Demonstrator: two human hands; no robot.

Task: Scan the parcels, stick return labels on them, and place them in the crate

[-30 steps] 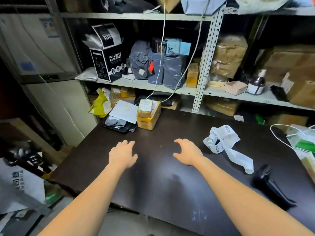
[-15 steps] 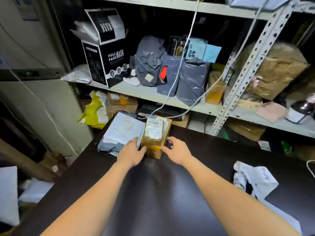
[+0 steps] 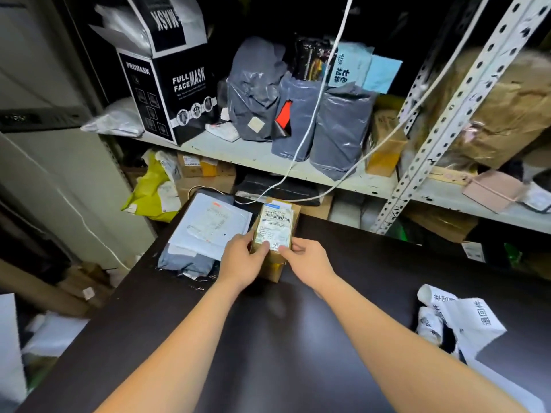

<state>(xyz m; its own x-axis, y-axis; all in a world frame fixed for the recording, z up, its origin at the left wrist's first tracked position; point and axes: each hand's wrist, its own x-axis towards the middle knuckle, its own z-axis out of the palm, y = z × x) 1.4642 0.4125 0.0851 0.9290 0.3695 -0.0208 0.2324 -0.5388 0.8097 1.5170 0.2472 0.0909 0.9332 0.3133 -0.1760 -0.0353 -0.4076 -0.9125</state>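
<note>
Dark tabletop. Far left corner: stack of flat mailers, a grey poly mailer lowest, lying on the surface. Just right of the stack: cardboard box, flat on the top. Right edge: crumpled strip of white printed labels.

Left hand, right hand grip parcel, perhaps lifted

bare hands: 2 | brown taped cardboard parcels: 2 | grey plastic mailer bags on shelf: 3 | black printed mask carton: 1
</note>
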